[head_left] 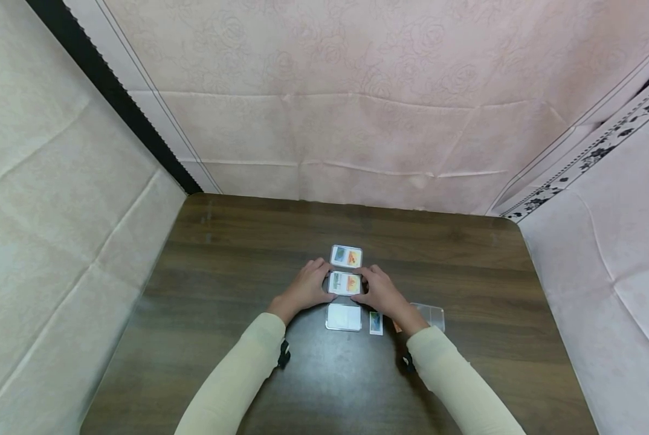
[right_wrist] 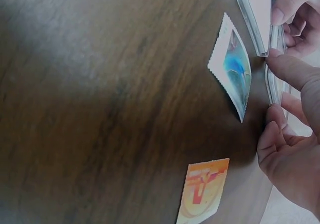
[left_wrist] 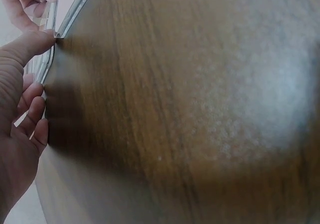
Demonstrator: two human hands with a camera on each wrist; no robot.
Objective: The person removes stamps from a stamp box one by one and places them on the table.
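Observation:
A clear plastic case (head_left: 344,283) with two stamps inside lies flat on the table, the middle one in a column. My left hand (head_left: 306,285) grips its left edge, thumb at the near corner and fingers along the side and far corner. From the opposite side, my right hand (head_left: 382,293) holds the right edge the same way. Just beyond is a similar case (head_left: 346,256), also showing two stamps. A case with a plain white inside (head_left: 343,317) lies nearest me. In the right wrist view, a blue stamp (right_wrist: 234,67) and an orange stamp (right_wrist: 204,189) lie loose.
Another clear plastic piece (head_left: 432,315) lies at the right, partly hidden by my right forearm. The brown wooden table (head_left: 221,278) has pale cloth hangings (head_left: 330,133) along its far edge and both sides.

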